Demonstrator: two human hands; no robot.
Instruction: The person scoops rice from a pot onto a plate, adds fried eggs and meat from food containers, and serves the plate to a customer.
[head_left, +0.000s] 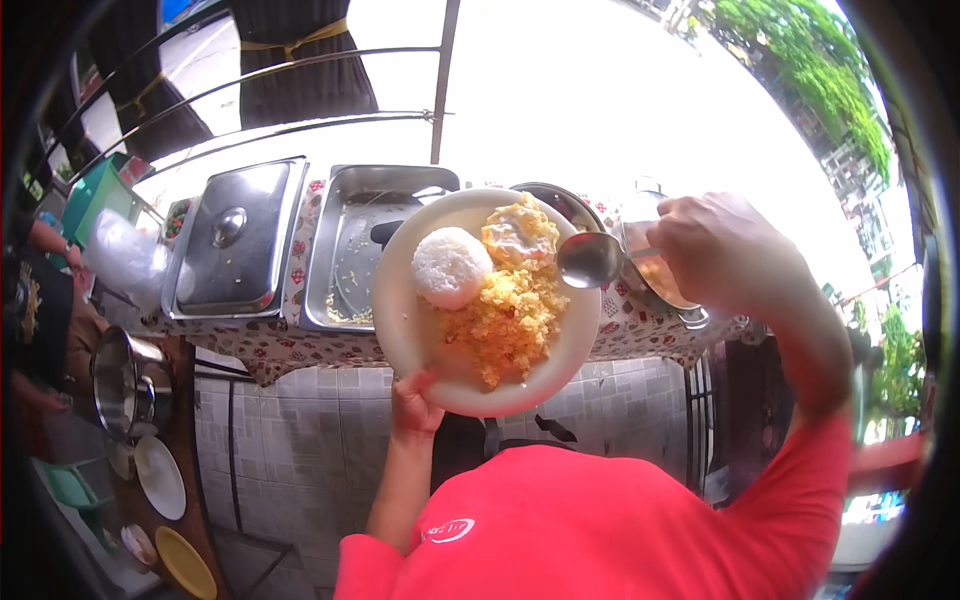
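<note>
My left hand (417, 405) grips the lower left rim of a round cream-coloured plate (405, 330), thumb on top. The plate bears a mound of white rice (451, 268), a fried egg (520, 234) and a heap of yellow-orange rice-like food (514, 319). In my right hand (712, 240) is a metal ladle (590, 260), its bowl over the plate's right edge, beside the egg. Part of its handle is hidden by the hand. A pot with orange food (660, 279) stands just behind and below my right hand.
A patterned cloth (300, 349) covers the table. On it are a lidded steel tray (259, 225), an open steel tray (352, 255) with food scraps, and a round pot (562, 202). At left are a large pot (127, 382), plates (160, 478) and another person (45, 322).
</note>
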